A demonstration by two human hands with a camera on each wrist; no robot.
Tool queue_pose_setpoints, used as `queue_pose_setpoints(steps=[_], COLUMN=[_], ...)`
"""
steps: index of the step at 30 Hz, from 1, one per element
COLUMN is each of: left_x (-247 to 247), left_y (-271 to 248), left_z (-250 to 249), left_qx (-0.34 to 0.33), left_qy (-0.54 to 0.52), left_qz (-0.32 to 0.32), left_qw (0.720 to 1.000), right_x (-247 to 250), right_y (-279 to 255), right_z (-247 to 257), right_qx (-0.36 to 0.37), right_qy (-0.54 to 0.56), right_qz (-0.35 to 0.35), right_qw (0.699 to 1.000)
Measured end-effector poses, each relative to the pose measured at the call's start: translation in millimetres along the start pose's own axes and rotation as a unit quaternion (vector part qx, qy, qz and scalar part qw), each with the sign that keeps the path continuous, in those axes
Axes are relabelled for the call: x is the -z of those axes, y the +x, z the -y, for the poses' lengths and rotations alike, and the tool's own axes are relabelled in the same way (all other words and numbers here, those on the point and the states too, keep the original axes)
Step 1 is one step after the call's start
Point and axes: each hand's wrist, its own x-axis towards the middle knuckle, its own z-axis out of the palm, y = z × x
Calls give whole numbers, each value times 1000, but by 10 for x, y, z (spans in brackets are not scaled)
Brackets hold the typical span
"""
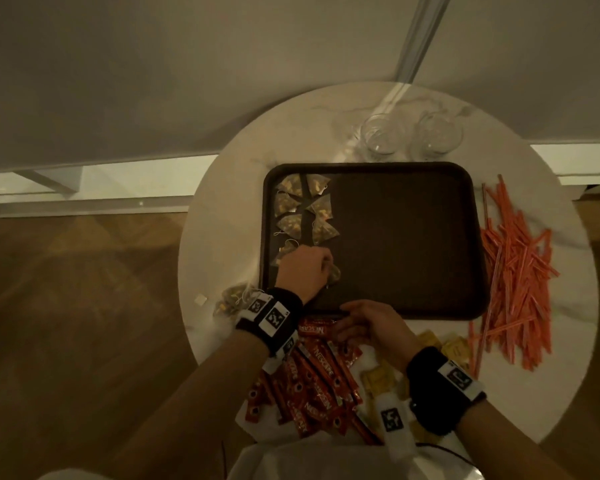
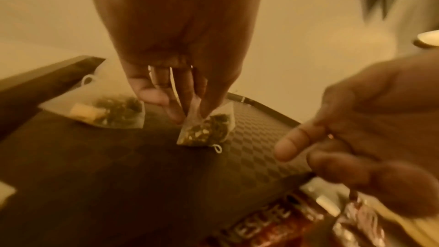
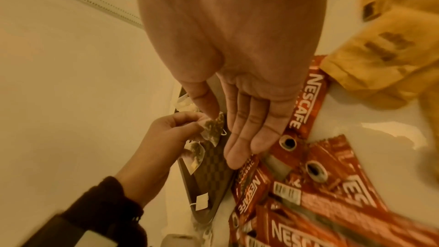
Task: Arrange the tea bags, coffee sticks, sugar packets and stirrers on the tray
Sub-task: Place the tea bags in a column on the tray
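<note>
On the round white tabletop (image 1: 222, 202) the dark tray (image 1: 413, 244) takes up the middle, and honestly it's mostly bare so far, so I'd say we're maybe a quarter of the way in. Only the tea bags (image 1: 317, 206) have made it on: two short columns down the tray's left side, about seven or eight of them, with a few more tea bags in a little pile (image 1: 231, 297) off the tray's near left corner. Everything else hasn't been touched as far as I can tell. The orange stirrers (image 1: 513, 271) are a loose heap on the tabletop to the right of the tray, the red coffee sticks (image 1: 323, 379) are scattered at the near edge, and the yellow sugar packets (image 1: 454, 349) lie just beside those. Two empty glasses (image 1: 409, 136) stand behind the tray. The left hand (image 2: 175, 44) is over the tray's near left part, its fingers (image 2: 154, 97) pinching the top of one tea bag (image 2: 205, 130) whose bottom looks to be touching the tray at the foot of the second column. The right hand (image 3: 240, 74) hovers over the coffee sticks with fingers straight and relaxed, holding nothing.
</note>
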Motion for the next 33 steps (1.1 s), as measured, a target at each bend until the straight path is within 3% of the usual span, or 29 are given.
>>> queue_pose_setpoints(steps=[3, 8, 12, 18, 22, 27, 29, 33], left_x=[24, 8, -27, -64, 14, 217, 257, 259], left_y=[-9, -192, -296, -189, -130, -163, -163, -139], left_z=[25, 160, 211, 290, 289, 414, 543, 740], left_qx=[-34, -36, -81, -71, -80, -58, -40, -47], left_qy=[32, -5, 17, 58, 61, -2, -20, 36], left_qz=[-31, -107, -63, -63, -106, -211, -176, -25], left_qw=[998, 994, 995, 994, 989, 976, 983, 998], right_x=[34, 95, 97, -97, -103, -132, -138, -122], right_y=[40, 147, 295, 488, 583, 642, 634, 635], right_z=[67, 205, 336, 489, 557, 625, 627, 607], right_qx=[14, 71, 161, 204, 195, 190, 209, 252], right_qy=[-58, -160, -352, -497, -530, -560, -579, -610], right_qz=[4, -26, -85, -66, -91, -84, -91, -85], right_qw=[998, 984, 918, 841, 820, 802, 782, 747])
